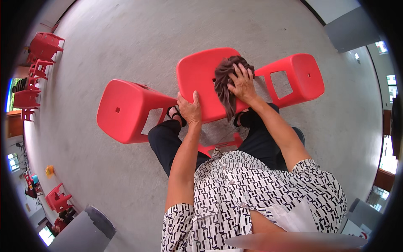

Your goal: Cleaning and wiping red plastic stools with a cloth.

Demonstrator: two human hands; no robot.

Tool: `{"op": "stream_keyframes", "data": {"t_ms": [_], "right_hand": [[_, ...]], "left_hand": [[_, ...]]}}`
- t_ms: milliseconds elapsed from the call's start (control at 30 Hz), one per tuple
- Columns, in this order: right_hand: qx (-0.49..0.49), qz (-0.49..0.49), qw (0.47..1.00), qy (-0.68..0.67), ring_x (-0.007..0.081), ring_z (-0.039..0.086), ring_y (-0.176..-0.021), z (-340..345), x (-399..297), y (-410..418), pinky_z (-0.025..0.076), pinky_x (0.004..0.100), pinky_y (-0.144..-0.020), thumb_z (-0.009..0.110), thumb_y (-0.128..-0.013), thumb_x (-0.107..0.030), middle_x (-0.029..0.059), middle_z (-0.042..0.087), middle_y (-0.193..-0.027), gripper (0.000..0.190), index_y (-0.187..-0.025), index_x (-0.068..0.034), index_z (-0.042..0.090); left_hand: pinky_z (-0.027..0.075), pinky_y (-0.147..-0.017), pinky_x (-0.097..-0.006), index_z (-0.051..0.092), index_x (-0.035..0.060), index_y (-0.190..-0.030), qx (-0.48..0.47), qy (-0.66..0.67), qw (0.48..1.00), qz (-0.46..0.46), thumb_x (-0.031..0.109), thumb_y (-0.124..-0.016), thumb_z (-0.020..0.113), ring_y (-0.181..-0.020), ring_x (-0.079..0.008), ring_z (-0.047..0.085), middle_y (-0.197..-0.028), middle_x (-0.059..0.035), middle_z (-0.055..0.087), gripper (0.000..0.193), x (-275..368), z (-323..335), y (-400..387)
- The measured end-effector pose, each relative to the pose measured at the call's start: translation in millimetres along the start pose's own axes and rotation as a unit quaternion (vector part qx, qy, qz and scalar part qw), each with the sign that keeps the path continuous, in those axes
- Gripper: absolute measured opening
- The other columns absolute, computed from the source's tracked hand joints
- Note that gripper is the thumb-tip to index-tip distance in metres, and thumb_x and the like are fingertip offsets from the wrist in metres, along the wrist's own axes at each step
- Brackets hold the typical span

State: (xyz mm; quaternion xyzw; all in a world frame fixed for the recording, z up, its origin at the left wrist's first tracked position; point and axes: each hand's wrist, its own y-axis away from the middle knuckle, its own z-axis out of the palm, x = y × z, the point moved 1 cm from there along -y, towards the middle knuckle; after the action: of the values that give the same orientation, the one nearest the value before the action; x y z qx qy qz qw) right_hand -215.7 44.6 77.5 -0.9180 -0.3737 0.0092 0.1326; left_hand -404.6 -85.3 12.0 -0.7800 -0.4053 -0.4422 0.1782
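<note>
In front of my knees a red plastic stool [196, 72] has its broad flat seat turned up towards me. My left hand [190, 108] grips the near left edge of that seat, thumb on top. A crumpled dark brown cloth [225, 75] lies over the seat's right half, partly hiding the slot in its middle. My right hand [244, 83] presses on the cloth with spread, bent fingers. Its tail hangs past the seat's near edge. Another red stool [119, 110] stands to the left, and a third red stool [308, 75] to the right.
Grey concrete floor [141, 41] surrounds the stools. Stacked red stools [45, 47] line the left wall. Grey pillars stand at lower left [85, 230] and upper right [352, 30]. A red chair [58, 198] and a yellow object [49, 171] are at the lower left.
</note>
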Motion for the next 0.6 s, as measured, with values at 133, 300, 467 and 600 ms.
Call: {"op": "stream_keyframes", "data": {"t_ms": [133,300,467,600], "right_hand": [[-0.039,0.002,0.999,0.029,0.0311,0.036,-0.139,8.7,12.7,-70.5,0.030,0.0561,-0.106,0.065,-0.086,-0.040,0.0106,0.047,-0.148,0.046,-0.125,-0.017,0.061],[-0.118,0.072,0.990,0.037,0.0298,0.044,-0.131,4.3,-13.9,-131.8,0.036,0.0590,-0.099,0.061,-0.088,-0.044,0.0049,0.053,-0.142,0.049,-0.132,-0.023,0.057],[-0.054,0.100,0.993,0.044,0.0276,0.049,-0.125,24.3,-31.9,-147.6,0.039,0.0603,-0.095,0.059,-0.088,-0.042,-0.0020,0.055,-0.139,0.048,-0.130,-0.021,0.058],[-0.007,0.016,1.000,-0.019,0.0281,0.038,-0.136,33.0,-85.1,-136.4,0.037,0.0583,-0.099,0.063,-0.086,-0.039,0.0013,0.048,-0.145,0.053,-0.136,-0.023,0.054]], "left_hand": [[0.048,-0.093,-0.0499,0.044,-0.0029,-0.136,-0.011,0.019,1.000,0.004,0.046,-0.087,0.069,-0.109,-0.0451,0.058,-0.118,-0.0285,0.058,0.073,-0.1,-1.1,0.5],[0.047,-0.093,-0.0494,0.044,-0.0031,-0.136,0.007,0.045,0.999,0.015,0.042,-0.087,0.070,-0.110,-0.0450,0.058,-0.119,-0.0283,0.058,0.071,1.4,-13.2,11.0],[0.047,-0.093,-0.0492,0.044,-0.0035,-0.135,0.005,0.062,0.998,0.023,0.041,-0.088,0.068,-0.110,-0.0454,0.058,-0.118,-0.0286,0.059,0.069,10.2,-19.7,18.8],[0.047,-0.091,-0.0486,0.048,-0.0038,-0.132,0.030,0.051,0.998,0.014,0.043,-0.097,0.058,-0.106,-0.0456,0.059,-0.114,-0.0286,0.061,0.059,10.5,-17.8,15.1]]}}
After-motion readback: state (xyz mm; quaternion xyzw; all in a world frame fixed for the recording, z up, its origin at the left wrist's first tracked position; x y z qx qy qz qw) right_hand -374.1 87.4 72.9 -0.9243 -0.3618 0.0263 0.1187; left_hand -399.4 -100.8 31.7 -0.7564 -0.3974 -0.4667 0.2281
